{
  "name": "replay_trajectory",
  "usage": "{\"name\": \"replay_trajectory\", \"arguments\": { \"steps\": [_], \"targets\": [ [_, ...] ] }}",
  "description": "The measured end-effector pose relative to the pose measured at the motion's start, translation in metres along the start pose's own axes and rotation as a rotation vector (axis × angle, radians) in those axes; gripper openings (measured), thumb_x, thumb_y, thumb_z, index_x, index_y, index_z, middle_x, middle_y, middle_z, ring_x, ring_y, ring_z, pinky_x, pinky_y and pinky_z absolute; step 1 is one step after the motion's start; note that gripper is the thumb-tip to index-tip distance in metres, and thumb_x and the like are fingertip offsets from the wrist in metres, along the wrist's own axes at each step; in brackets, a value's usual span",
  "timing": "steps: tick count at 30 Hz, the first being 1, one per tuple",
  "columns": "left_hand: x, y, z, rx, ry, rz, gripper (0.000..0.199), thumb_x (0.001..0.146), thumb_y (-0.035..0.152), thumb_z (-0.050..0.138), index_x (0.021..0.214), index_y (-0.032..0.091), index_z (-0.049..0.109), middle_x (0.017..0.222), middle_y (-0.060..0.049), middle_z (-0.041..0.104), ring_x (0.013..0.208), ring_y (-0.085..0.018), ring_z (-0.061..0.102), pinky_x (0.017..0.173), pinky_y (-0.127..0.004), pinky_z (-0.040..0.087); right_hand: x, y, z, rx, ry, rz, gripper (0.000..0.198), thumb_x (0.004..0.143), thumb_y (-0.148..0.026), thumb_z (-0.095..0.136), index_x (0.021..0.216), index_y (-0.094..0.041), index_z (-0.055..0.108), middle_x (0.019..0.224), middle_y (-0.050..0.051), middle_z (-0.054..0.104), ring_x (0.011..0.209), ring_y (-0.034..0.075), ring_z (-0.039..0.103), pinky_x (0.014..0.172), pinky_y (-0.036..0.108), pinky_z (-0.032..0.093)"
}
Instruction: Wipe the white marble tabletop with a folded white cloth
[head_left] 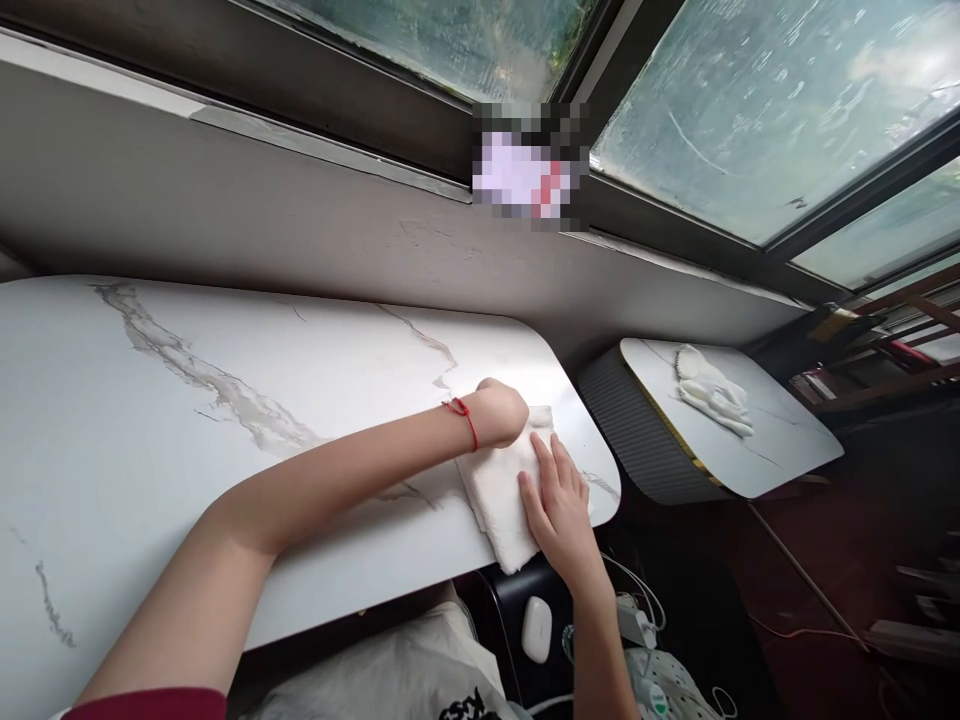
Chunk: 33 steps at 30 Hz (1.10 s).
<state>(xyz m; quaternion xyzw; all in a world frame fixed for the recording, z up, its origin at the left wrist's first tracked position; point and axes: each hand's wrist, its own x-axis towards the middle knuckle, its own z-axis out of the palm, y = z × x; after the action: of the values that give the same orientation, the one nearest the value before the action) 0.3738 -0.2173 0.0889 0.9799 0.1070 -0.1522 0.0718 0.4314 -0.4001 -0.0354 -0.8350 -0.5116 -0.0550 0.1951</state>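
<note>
A folded white cloth (499,500) lies on the white marble-patterned table (360,360), and part of it hangs over the front edge. My left hand (501,412), with a red string bracelet at the wrist, is bent down against the cloth's upper left part; its fingers are hidden from me. Flat on the right side of the cloth rests my right hand (559,500), open, with its fingers stretched out and a little apart.
White gloves (712,392) lie on a second marble-patterned table (787,440) at the right. Below the table edge, a white earbud case (536,630) sits on a black surface near white cables (645,590). A wall and windows (750,110) run behind.
</note>
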Motion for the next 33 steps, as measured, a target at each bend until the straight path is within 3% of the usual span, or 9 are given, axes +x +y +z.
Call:
{"name": "replay_trajectory", "arguments": {
  "steps": [3, 7, 9, 12, 16, 20, 24, 28, 33],
  "targets": [
    [-0.005, 0.024, 0.026, 0.069, 0.064, -0.003, 0.029, 0.063, 0.008, 0.079, 0.091, 0.015, 0.077, 0.096, -0.013, 0.075, 0.091, -0.032, 0.069, 0.08, -0.042, 0.054, -0.008, -0.003, 0.0, -0.009, 0.032, 0.051, 0.058, 0.104, -0.044, 0.03, 0.16, -0.035, 0.021, 0.161, 0.014, 0.033, 0.149, 0.038, 0.032, 0.109, 0.069, 0.037],
    [-0.007, 0.065, 0.076, 0.066, 0.272, -0.051, 0.066, 0.046, 0.019, 0.091, 0.109, 0.012, 0.075, 0.114, -0.019, 0.068, 0.11, -0.047, 0.06, 0.099, -0.061, 0.048, -0.017, 0.002, -0.001, -0.008, 0.031, 0.053, 0.059, 0.104, -0.042, 0.03, 0.161, -0.039, 0.018, 0.163, 0.011, 0.03, 0.15, 0.038, 0.03, 0.109, 0.071, 0.038],
    [-0.005, 0.081, 0.1, 0.003, 0.399, -0.133, 0.072, 0.053, 0.018, 0.088, 0.122, 0.012, 0.07, 0.123, -0.02, 0.064, 0.124, -0.051, 0.052, 0.11, -0.064, 0.04, -0.021, 0.007, -0.001, 0.014, 0.015, 0.061, 0.057, 0.105, -0.04, 0.028, 0.161, -0.039, 0.018, 0.165, 0.009, 0.028, 0.152, 0.036, 0.027, 0.112, 0.07, 0.036],
    [-0.004, 0.094, 0.122, -0.023, 0.519, -0.18, 0.07, 0.065, 0.013, 0.077, 0.134, 0.011, 0.064, 0.133, -0.021, 0.059, 0.139, -0.048, 0.041, 0.119, -0.06, 0.033, -0.023, 0.014, -0.003, 0.055, 0.004, 0.08, 0.055, 0.106, -0.04, 0.026, 0.16, -0.039, 0.022, 0.167, 0.005, 0.024, 0.154, 0.033, 0.024, 0.118, 0.067, 0.033],
    [-0.012, 0.091, 0.127, 0.146, 0.561, 0.054, 0.076, 0.069, 0.033, 0.076, 0.136, 0.001, 0.061, 0.142, -0.026, 0.054, 0.137, -0.049, 0.044, 0.121, -0.056, 0.031, -0.024, 0.024, -0.011, 0.107, -0.027, 0.056, 0.052, 0.106, -0.039, 0.026, 0.159, -0.041, 0.026, 0.168, 0.001, 0.02, 0.155, 0.031, 0.022, 0.119, 0.065, 0.035],
    [-0.021, 0.077, 0.126, 0.175, 0.672, 0.272, 0.073, 0.087, 0.049, 0.059, 0.133, -0.007, 0.059, 0.141, -0.03, 0.054, 0.134, -0.043, 0.049, 0.117, -0.05, 0.033, -0.021, 0.032, -0.024, 0.128, -0.075, -0.016, 0.052, 0.106, -0.035, 0.028, 0.158, -0.044, 0.028, 0.168, -0.004, 0.022, 0.153, 0.028, 0.028, 0.116, 0.055, 0.044],
    [-0.023, 0.064, 0.13, 0.111, 0.668, 0.416, 0.099, 0.085, 0.07, 0.05, 0.137, -0.014, 0.05, 0.146, -0.035, 0.048, 0.141, -0.044, 0.042, 0.119, -0.05, 0.028, -0.019, 0.037, -0.028, 0.158, -0.033, -0.063, 0.054, 0.106, -0.032, 0.028, 0.157, -0.047, 0.026, 0.166, -0.008, 0.028, 0.151, 0.025, 0.032, 0.114, 0.051, 0.047],
    [-0.022, 0.055, 0.133, 0.069, 0.635, 0.498, 0.103, 0.077, 0.064, 0.064, 0.141, -0.014, 0.044, 0.153, -0.035, 0.038, 0.147, -0.043, 0.032, 0.122, -0.05, 0.022, -0.019, 0.04, -0.023, 0.208, -0.005, -0.07, 0.056, 0.106, -0.031, 0.028, 0.16, -0.043, 0.021, 0.165, -0.005, 0.03, 0.151, 0.026, 0.032, 0.117, 0.055, 0.042],
    [-0.017, 0.045, 0.126, 0.038, 0.608, 0.596, 0.088, 0.088, 0.067, 0.052, 0.133, -0.008, 0.056, 0.147, -0.029, 0.051, 0.143, -0.039, 0.041, 0.124, -0.044, 0.021, -0.013, 0.042, -0.022, 0.201, -0.06, -0.128, 0.055, 0.106, -0.036, 0.029, 0.16, -0.04, 0.022, 0.168, -0.003, 0.022, 0.154, 0.028, 0.025, 0.121, 0.055, 0.036]
  ]
}}
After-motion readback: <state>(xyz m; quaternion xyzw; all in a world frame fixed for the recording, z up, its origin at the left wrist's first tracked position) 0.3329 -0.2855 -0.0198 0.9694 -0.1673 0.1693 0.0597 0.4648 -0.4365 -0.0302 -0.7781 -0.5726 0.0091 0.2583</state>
